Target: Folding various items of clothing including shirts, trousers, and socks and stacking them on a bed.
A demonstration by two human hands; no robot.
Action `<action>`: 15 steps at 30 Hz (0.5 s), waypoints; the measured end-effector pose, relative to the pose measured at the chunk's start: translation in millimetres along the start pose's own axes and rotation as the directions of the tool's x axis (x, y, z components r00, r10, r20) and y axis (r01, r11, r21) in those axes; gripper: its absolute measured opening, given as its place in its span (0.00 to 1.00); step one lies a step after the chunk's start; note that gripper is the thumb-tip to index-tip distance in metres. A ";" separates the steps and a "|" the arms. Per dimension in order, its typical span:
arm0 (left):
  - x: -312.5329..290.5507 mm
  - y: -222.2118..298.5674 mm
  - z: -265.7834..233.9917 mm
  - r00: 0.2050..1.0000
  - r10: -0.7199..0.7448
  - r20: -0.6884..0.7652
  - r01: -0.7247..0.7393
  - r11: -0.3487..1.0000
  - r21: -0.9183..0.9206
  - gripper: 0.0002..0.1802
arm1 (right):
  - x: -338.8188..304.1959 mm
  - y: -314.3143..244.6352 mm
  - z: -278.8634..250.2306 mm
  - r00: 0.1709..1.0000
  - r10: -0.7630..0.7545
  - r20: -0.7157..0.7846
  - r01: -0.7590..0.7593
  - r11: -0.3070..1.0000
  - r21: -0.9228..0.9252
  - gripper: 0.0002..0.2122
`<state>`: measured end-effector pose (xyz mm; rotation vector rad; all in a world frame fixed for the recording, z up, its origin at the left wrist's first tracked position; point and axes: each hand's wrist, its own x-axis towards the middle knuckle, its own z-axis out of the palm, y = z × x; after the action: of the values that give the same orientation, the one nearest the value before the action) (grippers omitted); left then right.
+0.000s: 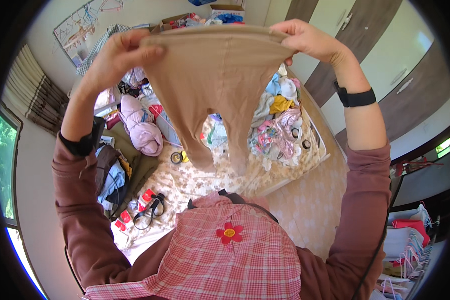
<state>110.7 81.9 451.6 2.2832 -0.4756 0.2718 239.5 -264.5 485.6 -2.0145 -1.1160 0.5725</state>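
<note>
A pair of tan leggings point(200, 75) hangs from my two raised hands, its waistband stretched wide between them and its legs dangling over the bed. My left hand point(125, 52) pinches the waistband's left end, the thumb lying across the front. At the other end, my right hand point(307, 40) grips the waistband with its fingers curled round the edge. Behind the leggings, the patterned bed sheet point(185, 180) carries heaps of clothes. The garment hides part of these heaps.
A clothes pile point(280, 125) covers the bed's right side. At left lie a rolled pink bundle point(140, 125), dark clothes point(120, 165) and a black belt point(152, 212). Wardrobe doors point(365, 65) stand at right, a window point(7, 160) at left. Hangers point(415, 255) fill the lower right.
</note>
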 end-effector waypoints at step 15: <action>27.1 9.8 8.8 0.838 -0.474 -0.269 0.292 0.807 -0.513 0.15 | 48.4 7.3 33.3 0.962 0.244 -0.127 -0.120 0.788 0.604 0.13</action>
<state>131.7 62.4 461.1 1.7481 0.1420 0.3484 245.9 -212.5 458.1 -1.5817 -0.5221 0.6988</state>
